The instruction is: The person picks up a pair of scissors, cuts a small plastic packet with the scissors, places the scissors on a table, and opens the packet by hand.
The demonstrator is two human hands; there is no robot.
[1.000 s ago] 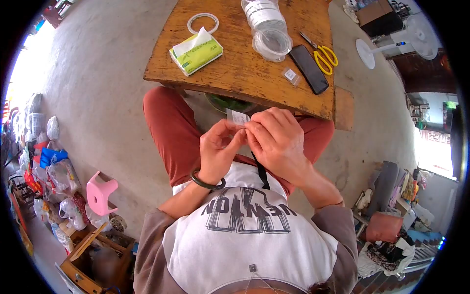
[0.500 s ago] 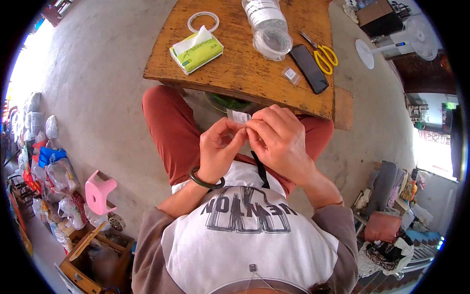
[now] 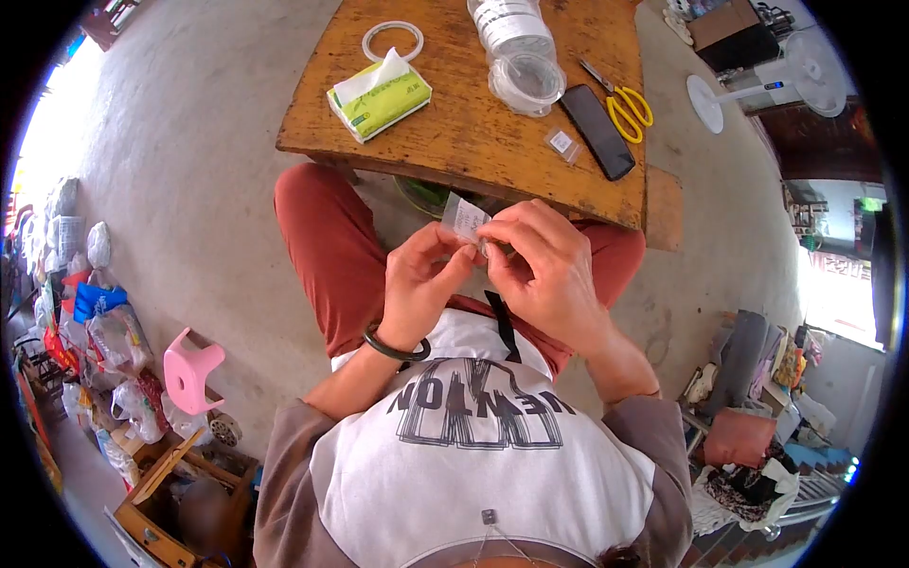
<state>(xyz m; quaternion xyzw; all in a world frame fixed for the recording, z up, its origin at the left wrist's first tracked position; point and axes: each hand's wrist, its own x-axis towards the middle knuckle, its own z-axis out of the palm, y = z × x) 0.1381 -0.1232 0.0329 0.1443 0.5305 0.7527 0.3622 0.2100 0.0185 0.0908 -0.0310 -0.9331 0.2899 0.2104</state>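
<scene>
A small clear plastic bag with a white printed label sits between my two hands, above my lap and just off the table's front edge. My left hand pinches its lower edge between thumb and forefinger, and a dark bangle circles that wrist. From the other side, my right hand grips the bag with bent fingers. The fingertips hide its lower part, so its contents cannot be made out. A similar small labelled packet lies on the wooden table, beside a black phone.
Yellow-handled scissors, clear plastic containers, a tissue pack and a white ring are on the table. A pink stool stands left, a white fan right. A basin with something green is under the table.
The bag has tilted and shows more of its label above my fingers. My fingertips have shifted slightly apart along its edge; the things on the table stay put.
</scene>
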